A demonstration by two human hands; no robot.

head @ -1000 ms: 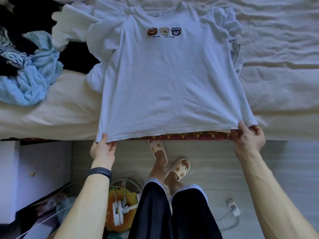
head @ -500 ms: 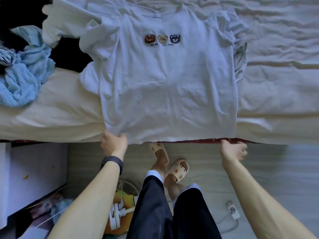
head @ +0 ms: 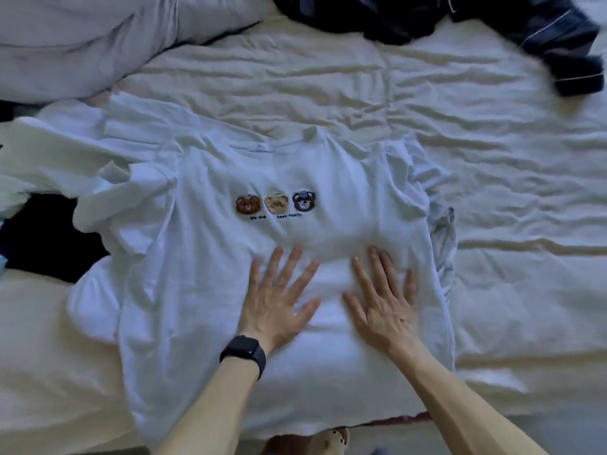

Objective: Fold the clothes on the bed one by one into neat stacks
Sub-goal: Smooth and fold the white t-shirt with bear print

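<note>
Left hand (head: 279, 300): flat, palm down, fingers straight and spread wide, pressing on the middle of the T-shirt (head: 197, 290) and holding nothing; a black watch (head: 244, 351) sits on its wrist. Right hand (head: 382, 303): flat likewise, fingers straight and fanned, pressing on the shirt just beside the left hand, the two thumbs near each other but apart. T-shirt: white, short-sleeved, front up on the bed, collar to the far side, hem at the near bed edge. Its left sleeve is rumpled and lies over other white clothing (head: 65, 142); its right side edge runs straight, with a thin grey garment (head: 443, 231) showing from beneath it. Chest print: three bear faces (head: 276, 203) in a row, brown, tan and dark; the small dark lettering below is blurred and seems to read "We are bear family". Neck label (head: 262, 146): white, too small to read. Bed sheet (head: 492, 159): cream and wrinkled, a broad stretch of it lying to the right of the shirt and beyond the collar. Left of the shirt: a black garment (head: 42, 238), touching the white clothing. Far left: a pale grey pillow (head: 82, 37). Far right: a dark navy garment with thin pale piping (head: 525, 24), well apart from the shirt. Near edge: a strip of red patterned fabric (head: 410, 418) under the sheet and, below it, a pale slipper (head: 331, 438).
</note>
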